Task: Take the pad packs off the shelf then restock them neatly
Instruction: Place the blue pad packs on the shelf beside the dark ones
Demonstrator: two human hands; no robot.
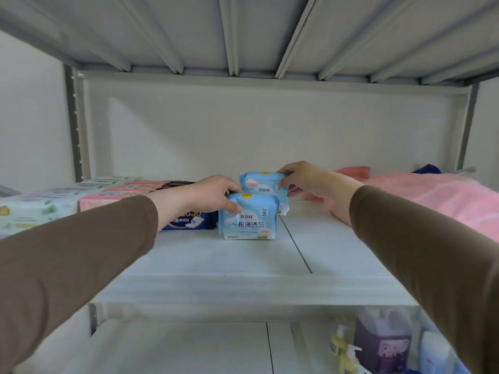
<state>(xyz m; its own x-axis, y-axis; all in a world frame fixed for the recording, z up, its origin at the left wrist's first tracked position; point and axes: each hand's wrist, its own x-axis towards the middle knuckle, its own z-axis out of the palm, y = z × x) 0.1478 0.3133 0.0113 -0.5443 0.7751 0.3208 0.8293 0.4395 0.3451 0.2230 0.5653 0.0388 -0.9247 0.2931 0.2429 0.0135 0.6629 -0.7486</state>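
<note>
Now left hand [213, 193] pinching front blue pad pack [248, 215]; right hand [302, 178] gripping rear blue pad pack [263, 182] — better kept upright, edges aligned on shelf [216, 263].

Household storeroom or small shop stockroom; which one cannot be told.
White metal shelf [243, 265] bearing packaged pad packs [249, 220], tissue packs [29, 211] and folded pink towels [432, 195]; detergent bottles [382, 341] stand on the tier below.

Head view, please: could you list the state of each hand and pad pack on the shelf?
Left hand: grips the front blue pack's top.
Right hand: grips the rear blue pack's top.
Front blue pack: upright on the shelf.
Rear blue pack: upright, behind the front one.
Dark blue pack: lying flat, partly hidden.
</note>
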